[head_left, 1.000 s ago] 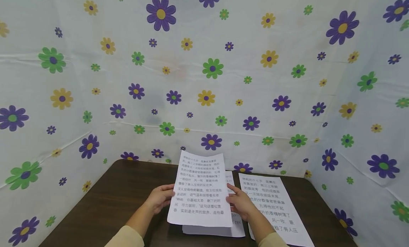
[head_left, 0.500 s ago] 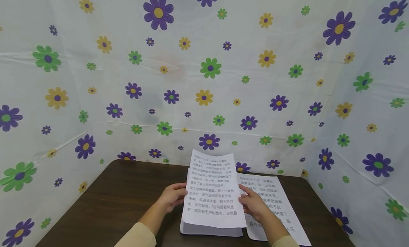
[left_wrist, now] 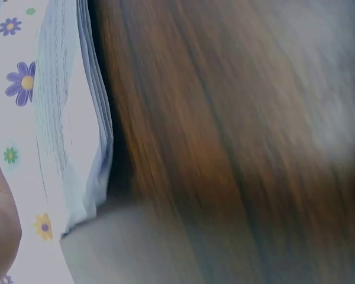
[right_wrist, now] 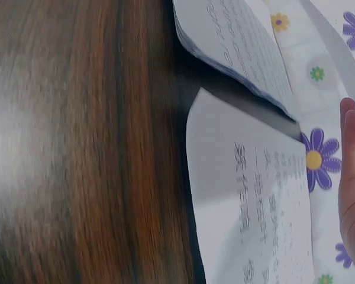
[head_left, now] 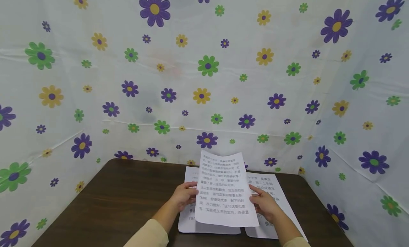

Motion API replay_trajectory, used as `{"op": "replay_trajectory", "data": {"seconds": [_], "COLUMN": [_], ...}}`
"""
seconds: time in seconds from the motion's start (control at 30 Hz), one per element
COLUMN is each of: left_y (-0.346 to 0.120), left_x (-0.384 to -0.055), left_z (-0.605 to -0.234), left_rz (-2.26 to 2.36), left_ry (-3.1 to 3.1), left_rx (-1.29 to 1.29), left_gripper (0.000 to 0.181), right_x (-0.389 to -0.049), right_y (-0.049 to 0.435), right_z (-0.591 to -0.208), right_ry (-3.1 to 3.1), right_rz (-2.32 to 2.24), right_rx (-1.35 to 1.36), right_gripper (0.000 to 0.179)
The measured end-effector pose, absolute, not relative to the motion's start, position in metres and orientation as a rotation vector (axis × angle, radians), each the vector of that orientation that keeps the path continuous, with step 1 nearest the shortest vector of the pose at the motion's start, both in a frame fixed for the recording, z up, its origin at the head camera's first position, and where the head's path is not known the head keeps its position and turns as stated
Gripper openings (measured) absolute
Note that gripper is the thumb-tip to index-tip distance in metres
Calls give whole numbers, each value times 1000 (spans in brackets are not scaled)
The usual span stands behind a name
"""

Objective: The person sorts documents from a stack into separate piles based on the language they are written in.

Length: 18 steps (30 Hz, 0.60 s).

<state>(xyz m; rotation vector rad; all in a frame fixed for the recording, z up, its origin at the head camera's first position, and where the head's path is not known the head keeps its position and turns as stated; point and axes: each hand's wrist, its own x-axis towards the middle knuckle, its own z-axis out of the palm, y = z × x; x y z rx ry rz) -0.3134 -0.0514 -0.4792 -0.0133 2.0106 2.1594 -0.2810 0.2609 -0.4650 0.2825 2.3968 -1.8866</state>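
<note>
In the head view a printed sheet of paper (head_left: 225, 193) with lines of Chinese text is held up and tilted above the table. My left hand (head_left: 186, 197) pinches its left edge, and my right hand (head_left: 263, 203) pinches the right edge. Underneath, a stack of papers (head_left: 188, 224) with English text lies partly covered by the sheet. To its right are other papers (head_left: 289, 213) printed in Chinese, partly behind my right hand and forearm. The right wrist view shows the stack's layered edge and, beside it, the Chinese-printed papers with a gap between. Whether I hold one sheet or more, I cannot tell.
The dark wooden table (head_left: 127, 200) has rounded far corners. Behind and on both sides hangs a white cloth (head_left: 179, 76) with purple, green and yellow flowers, close to the table's far edge.
Both hands have carried the held sheet rightward, from over the left stack toward the papers on the right. More of the English-printed stack shows on the left. The head view has shifted slightly.
</note>
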Motion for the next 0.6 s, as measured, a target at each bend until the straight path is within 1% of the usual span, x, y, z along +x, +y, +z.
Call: {"op": "replay_trajectory", "data": {"seconds": [0.23, 0.6], "left_y": [-30, 3], "left_x": [-316, -316], "left_z": [-476, -468], "left_rz": [2127, 2112], "left_ry": [2007, 1975], "left_rx": [25, 13], "left_gripper": [46, 49], "right_x": [-277, -271], "right_y": [280, 312], "right_z": [-461, -455], "right_ry": [2406, 2410], "right_rz": [-1891, -1879], "right_rx": [308, 356], "right_gripper": [55, 54]}}
